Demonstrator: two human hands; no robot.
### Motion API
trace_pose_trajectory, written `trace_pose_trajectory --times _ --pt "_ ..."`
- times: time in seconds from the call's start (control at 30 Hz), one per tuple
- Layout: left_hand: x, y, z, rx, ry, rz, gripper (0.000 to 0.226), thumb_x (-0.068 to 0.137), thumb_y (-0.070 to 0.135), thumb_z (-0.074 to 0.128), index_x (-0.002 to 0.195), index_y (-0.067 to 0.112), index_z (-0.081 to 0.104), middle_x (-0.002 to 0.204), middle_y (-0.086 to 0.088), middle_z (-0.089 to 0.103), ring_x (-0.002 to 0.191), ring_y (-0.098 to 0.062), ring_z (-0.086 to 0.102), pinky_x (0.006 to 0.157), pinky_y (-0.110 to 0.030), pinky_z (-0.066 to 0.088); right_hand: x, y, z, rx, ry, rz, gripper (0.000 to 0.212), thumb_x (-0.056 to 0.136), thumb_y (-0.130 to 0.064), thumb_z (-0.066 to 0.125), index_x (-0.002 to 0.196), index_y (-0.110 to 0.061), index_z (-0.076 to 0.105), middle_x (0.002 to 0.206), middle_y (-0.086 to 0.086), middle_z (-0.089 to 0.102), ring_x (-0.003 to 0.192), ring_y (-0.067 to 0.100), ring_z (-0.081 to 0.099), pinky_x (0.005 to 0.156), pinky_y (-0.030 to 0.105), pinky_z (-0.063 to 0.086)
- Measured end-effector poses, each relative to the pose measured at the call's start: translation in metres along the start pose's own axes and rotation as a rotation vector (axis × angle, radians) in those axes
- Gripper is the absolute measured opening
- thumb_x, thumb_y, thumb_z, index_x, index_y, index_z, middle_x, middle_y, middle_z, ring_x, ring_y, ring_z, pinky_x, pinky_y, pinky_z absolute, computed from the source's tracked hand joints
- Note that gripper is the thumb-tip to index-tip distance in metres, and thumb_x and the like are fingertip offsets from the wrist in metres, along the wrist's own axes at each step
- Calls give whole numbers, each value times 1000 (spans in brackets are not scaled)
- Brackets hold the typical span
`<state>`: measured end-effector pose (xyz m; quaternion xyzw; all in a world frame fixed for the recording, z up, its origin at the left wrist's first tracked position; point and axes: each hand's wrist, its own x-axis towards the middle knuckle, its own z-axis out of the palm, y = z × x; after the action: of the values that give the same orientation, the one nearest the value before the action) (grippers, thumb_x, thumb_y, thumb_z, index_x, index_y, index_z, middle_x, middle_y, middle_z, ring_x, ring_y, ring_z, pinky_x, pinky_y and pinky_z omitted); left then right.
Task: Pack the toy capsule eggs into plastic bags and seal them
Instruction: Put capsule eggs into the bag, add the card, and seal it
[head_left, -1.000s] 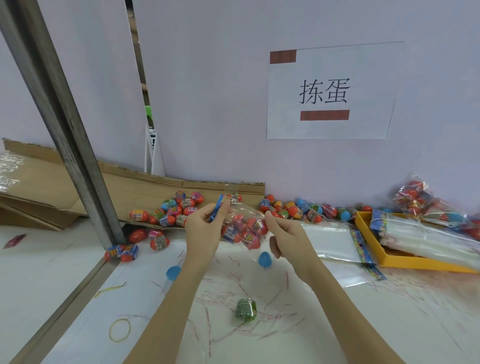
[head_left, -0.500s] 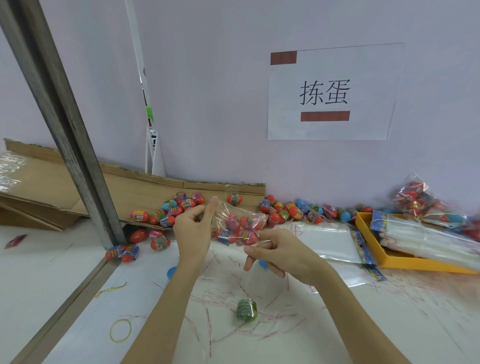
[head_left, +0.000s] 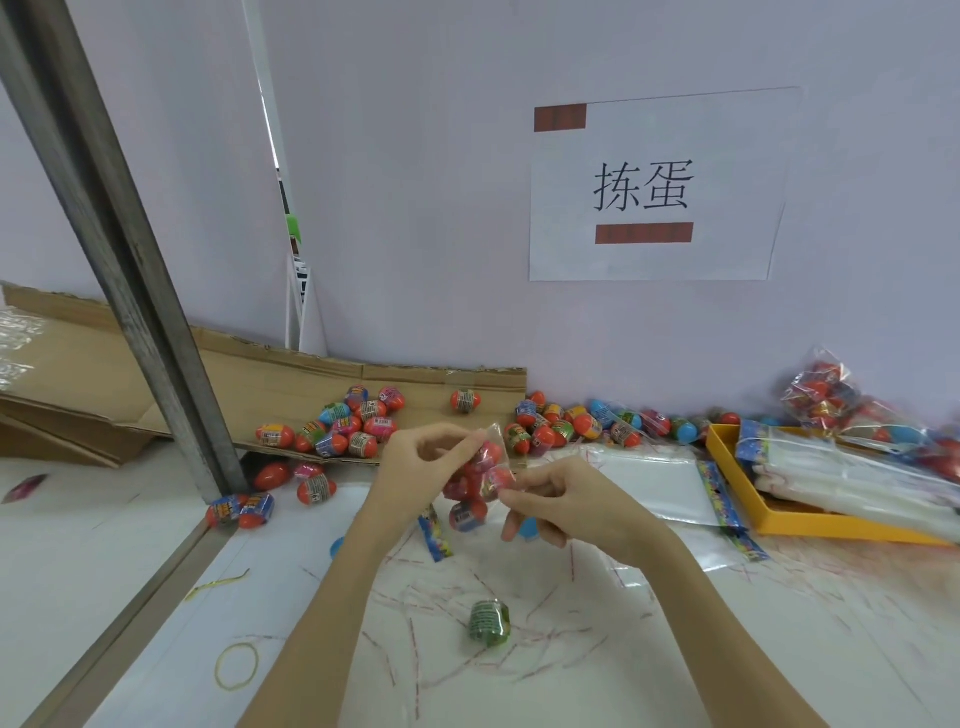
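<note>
A grey metal post (head_left: 119, 270) slants down at the far left, and behind it flattened cardboard (head_left: 249, 374) lies against the wall, carrying a cluster of loose capsule eggs (head_left: 343, 423), mostly red-orange with printed bands. A few more eggs (head_left: 241, 511) sit on the white surface (head_left: 727, 649) at the post's foot, and a yellow rubber band (head_left: 237, 666) lies nearer the front edge. In the middle, both hands are raised just above the surface: the left hand (head_left: 415, 467) pinches the upper edge of a clear plastic bag (head_left: 480, 480) filled with eggs, and the right hand (head_left: 561, 501) pinches the same bag from its right side (fingers curled, the bag hanging between the two). Below the hands a green wrapped egg (head_left: 488, 622) rests alone among scattered thin red strips. Further right, a row of eggs (head_left: 587, 421) lines the wall under a paper sign (head_left: 654, 187), flat empty bags (head_left: 654, 483) lie on the surface, and a yellow tray (head_left: 727, 457) holds more folded bags, with packed bags of eggs (head_left: 826, 397) behind it.
</note>
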<state>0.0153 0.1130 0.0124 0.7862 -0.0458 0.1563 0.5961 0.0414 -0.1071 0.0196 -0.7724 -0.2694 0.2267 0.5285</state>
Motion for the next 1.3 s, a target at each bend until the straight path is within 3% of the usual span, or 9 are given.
trace_pose_trajectory --times 0.13,0.3,0.5,0.63,0.8,0.93,1.1,1.2,1.3 --pt "0 1 -4 -129 75 -91 18 85 40 82 94 24 84 92 -1 80 86 -16 76 74 -24 61 1 2 -4 -22 53 -1 23 105 -33 57 107 -24 78 94 -3 81 49 9 50 54 18 49" --pt "2 0 -10 -243 271 -194 19 75 43 85 86 27 84 86 0 80 74 -6 72 63 -17 56 0 5 -7 31 -1 -8 25 107 -33 55 109 -28 79 101 0 81 50 12 52 53 17 47" --pt "0 -1 4 -105 119 -104 15 79 34 87 88 22 84 83 1 80 76 -12 76 66 -16 58 8 0 7 119 279 10 56 89 -78 45 105 -34 76 101 9 78 44 12 46 44 17 39" --pt "-1 0 10 -50 83 -42 29 86 47 74 93 20 82 82 3 79 75 -12 76 65 -19 58 8 1 11 7 280 -87 37 92 -60 63 99 -26 78 81 -8 76 49 7 54 48 18 46" --pt "2 -5 1 24 108 -43 25 90 47 70 96 25 79 82 1 77 69 -17 70 63 -28 60 10 2 3 155 619 -171 29 98 -44 66 90 -20 81 68 -7 71 50 1 53 49 10 40" --pt "3 -12 -4 -142 177 -97 10 94 24 76 86 27 81 84 -4 78 76 -15 72 67 -24 59 7 2 -1 181 412 -110 28 94 -49 69 94 -23 79 69 -7 71 51 8 57 51 19 45" --pt "4 -14 3 -106 323 -42 16 101 30 68 91 27 79 85 5 77 80 -8 70 68 -13 53 2 4 -4 67 175 -20 35 93 -47 74 99 -13 76 81 0 78 63 8 67 56 17 48" --pt "7 -11 2 -194 399 -69 35 108 42 52 101 17 76 78 -3 69 65 -12 62 57 -24 52 -4 2 -23 349 333 -134 28 93 -39 75 96 -11 78 88 6 71 63 7 58 61 19 46" --pt "9 -11 -2 -254 428 -117 44 109 44 47 100 10 73 73 -4 65 58 -16 58 50 -27 48 -14 2 -51 1113 503 -387 24 99 -30 65 110 -10 70 112 12 71 75 8 61 66 20 49"
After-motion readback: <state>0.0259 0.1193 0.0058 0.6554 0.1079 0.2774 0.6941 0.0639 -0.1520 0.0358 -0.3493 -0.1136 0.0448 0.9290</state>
